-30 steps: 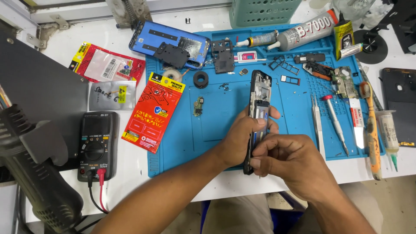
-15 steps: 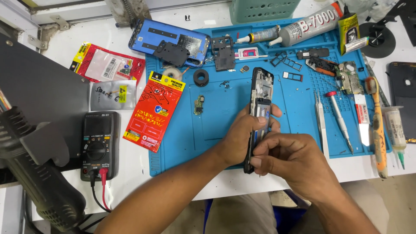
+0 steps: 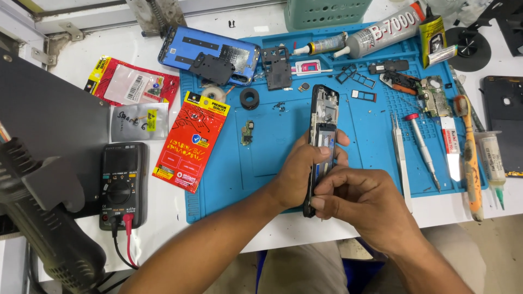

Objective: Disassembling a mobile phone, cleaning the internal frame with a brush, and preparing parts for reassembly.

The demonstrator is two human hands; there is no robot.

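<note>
The left hand [image 3: 297, 171] is wrapping around the long black opened phone frame [image 3: 321, 136], holding it by its middle with the thumb on the near side and the fingers curling over the far edge. The right hand [image 3: 357, 204] is sitting at the bottom end of the phone frame, its fingers curled tight together and pinching at the lower edge; I cannot tell if a small tool is hiding inside them. Both hands are touching the phone, and the right hand is the one nearer the bottom end.

The phone frame is lying long-ways from 12 o'clock down to 6 o'clock, tilted a tiny bit, with its top end sticking out past the hands. It is being held just over the blue rubber work mat [image 3: 272, 158] on the white worktop [image 3: 256, 24].

The left arm is coming in from 7 o'clock and the right arm from 5 o'clock.

At 3 o'clock from the hands, thin silver tweezers [image 3: 402, 158] and a red-topped screwdriver [image 3: 422, 144] are lying on the mat. At 9 o'clock a red and yellow flat parts packet [image 3: 190, 141] is lying, and past it a black meter with red and black wires [image 3: 121, 182]. At 11 o'clock a blue phone back cover [image 3: 210, 54] is resting.
</note>
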